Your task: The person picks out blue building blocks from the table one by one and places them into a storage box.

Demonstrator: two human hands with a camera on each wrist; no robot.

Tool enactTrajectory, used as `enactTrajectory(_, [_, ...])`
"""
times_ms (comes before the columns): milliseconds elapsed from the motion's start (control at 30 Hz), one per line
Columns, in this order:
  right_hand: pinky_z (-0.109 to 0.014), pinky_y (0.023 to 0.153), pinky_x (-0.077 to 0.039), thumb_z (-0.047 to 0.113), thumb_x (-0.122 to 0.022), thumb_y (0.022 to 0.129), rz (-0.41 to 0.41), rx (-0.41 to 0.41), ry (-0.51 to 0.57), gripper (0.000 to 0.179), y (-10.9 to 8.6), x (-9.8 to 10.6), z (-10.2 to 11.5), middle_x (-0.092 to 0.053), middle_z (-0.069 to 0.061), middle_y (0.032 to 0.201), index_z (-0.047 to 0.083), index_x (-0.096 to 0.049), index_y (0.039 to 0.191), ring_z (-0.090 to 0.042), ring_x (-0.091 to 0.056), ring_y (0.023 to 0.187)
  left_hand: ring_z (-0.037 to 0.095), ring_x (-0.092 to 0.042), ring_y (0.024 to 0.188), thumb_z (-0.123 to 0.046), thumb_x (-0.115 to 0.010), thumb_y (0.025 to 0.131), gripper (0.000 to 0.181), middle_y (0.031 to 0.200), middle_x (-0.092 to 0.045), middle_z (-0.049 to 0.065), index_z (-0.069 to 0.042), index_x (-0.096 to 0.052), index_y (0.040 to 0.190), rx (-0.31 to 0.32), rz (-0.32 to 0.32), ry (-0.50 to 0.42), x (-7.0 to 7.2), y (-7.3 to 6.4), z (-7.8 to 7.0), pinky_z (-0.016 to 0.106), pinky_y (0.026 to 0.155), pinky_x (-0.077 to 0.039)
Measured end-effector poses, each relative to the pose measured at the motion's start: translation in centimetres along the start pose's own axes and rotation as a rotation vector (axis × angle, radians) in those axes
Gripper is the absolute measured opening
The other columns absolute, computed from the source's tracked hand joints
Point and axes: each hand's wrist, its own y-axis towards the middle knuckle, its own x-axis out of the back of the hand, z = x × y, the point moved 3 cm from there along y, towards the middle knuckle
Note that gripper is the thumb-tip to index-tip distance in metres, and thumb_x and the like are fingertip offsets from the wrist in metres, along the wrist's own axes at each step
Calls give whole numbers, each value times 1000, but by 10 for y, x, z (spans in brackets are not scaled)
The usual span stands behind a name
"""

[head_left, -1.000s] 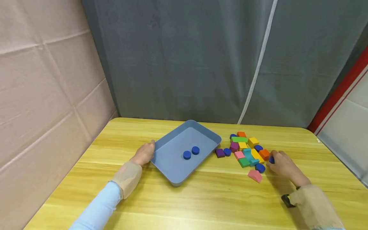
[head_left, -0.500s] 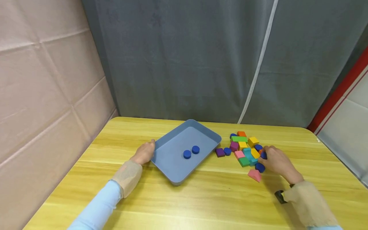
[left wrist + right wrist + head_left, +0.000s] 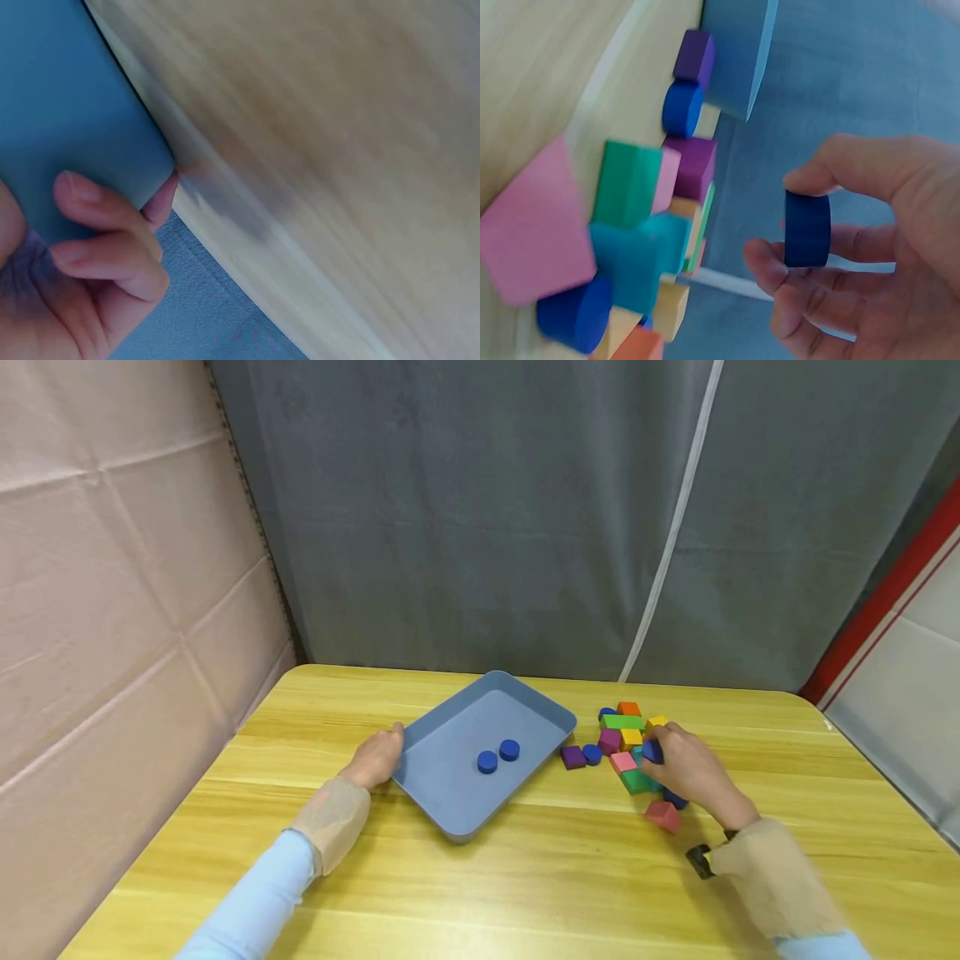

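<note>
My left hand grips the left side of a blue-grey tray, its fingers curled at the tray wall in the left wrist view. Two blue round blocks, one just in front of the other, lie inside the tray. Over the loose blocks, my right hand pinches another blue round block between thumb and fingers. Part of the block group is hidden behind this hand in the head view.
Several coloured blocks lie grouped right of the tray, among them a light green bar, a green block and a pink block. A purple block sits close to the tray's right wall. A grey curtain hangs behind the table.
My right hand has moved left with the blue round block, from the right side of the group to above it. The left hand and tray stay in place.
</note>
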Motion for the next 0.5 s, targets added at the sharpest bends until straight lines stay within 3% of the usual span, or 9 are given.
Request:
enactTrajectory(167, [-47, 71, -49, 16, -68, 75, -40, 53, 21, 37, 5, 1, 13, -54, -22, 90, -9, -57, 100, -30, -54, 73, 35, -58, 83, 9, -48, 78, 43, 98, -57, 31, 15, -39, 119, -6, -6, 8, 1, 0, -1, 44, 70, -50])
enactTrajectory(500, [-42, 65, -50, 11, -67, 75, -95, 123, 96, 31, 17, -5, 35, -55, -21, 94, -5, -56, 99, -27, -54, 72, 35, -58, 82, 9, -48, 77, 44, 98, -56, 31, 16, -38, 119, -3, 2, 6, 0, 1, 0, 44, 69, -50])
